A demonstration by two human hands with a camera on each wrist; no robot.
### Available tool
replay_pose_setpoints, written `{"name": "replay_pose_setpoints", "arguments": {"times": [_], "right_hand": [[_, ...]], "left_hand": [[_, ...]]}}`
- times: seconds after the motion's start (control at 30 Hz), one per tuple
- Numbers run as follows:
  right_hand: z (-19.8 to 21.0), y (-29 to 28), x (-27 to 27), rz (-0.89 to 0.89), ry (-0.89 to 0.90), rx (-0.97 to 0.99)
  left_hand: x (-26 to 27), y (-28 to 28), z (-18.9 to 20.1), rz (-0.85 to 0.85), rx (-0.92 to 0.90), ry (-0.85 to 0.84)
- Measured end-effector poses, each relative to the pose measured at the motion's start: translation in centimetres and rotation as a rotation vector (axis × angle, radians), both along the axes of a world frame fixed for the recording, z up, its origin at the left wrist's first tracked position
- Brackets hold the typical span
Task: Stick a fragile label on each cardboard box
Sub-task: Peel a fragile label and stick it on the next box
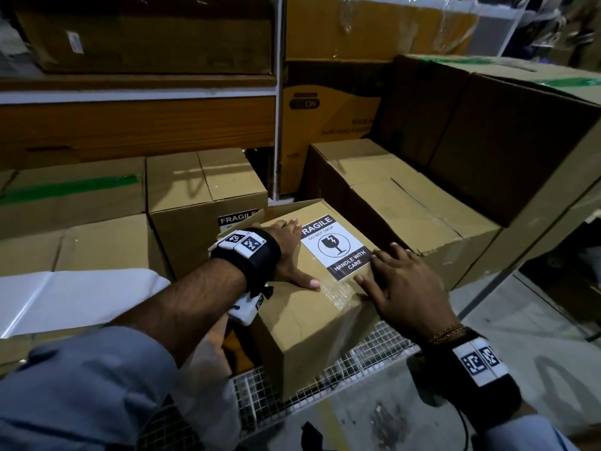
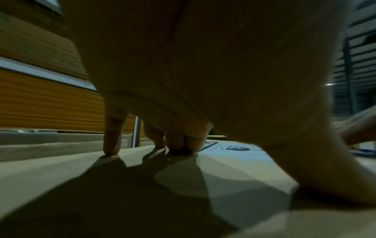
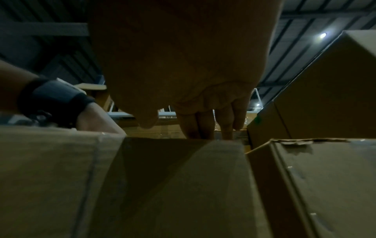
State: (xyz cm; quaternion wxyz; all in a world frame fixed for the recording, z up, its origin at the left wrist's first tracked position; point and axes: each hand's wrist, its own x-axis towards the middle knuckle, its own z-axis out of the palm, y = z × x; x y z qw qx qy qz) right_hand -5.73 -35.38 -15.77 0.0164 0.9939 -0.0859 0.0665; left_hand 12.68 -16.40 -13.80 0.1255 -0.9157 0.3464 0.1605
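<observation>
While both flat hands, left hand point(image 1: 287, 252) and right hand point(image 1: 405, 288), press the near box point(image 1: 312, 307), its fragile label point(image 1: 335, 247) lies stuck; the far-left box point(image 1: 201, 216) is labelled, others seemingly remain.

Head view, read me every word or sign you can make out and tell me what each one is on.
"FRAGILE", "DO NOT DROP", "HANDLE WITH CARE", with a broken-glass sign: label on the front box, between the left hand and right hand.
"FRAGILE": second label on the box behind; lower line cut off.
Print on the shelf carton: upside down, blurred, unreadable.
</observation>
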Motion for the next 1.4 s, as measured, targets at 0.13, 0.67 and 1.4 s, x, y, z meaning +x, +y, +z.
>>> {"name": "replay_pose_setpoints", "arguments": {"times": [0.13,0.67,1.4], "right_hand": [[-0.1,2.3,0.4,0.135,-0.034,0.114],[2.8,3.0,7.4,0.102,0.283,0.259],[0.9,3.2,9.1,0.268,0.365,0.052]], "left_hand": [[-0.1,-0.1,0.1,0.007,0.007,0.006],[-0.1,0.2,-0.3,-0.007,-0.017,-0.029],[-1.4,-0.3,0.6,0.0,0.036,-0.082]]}}
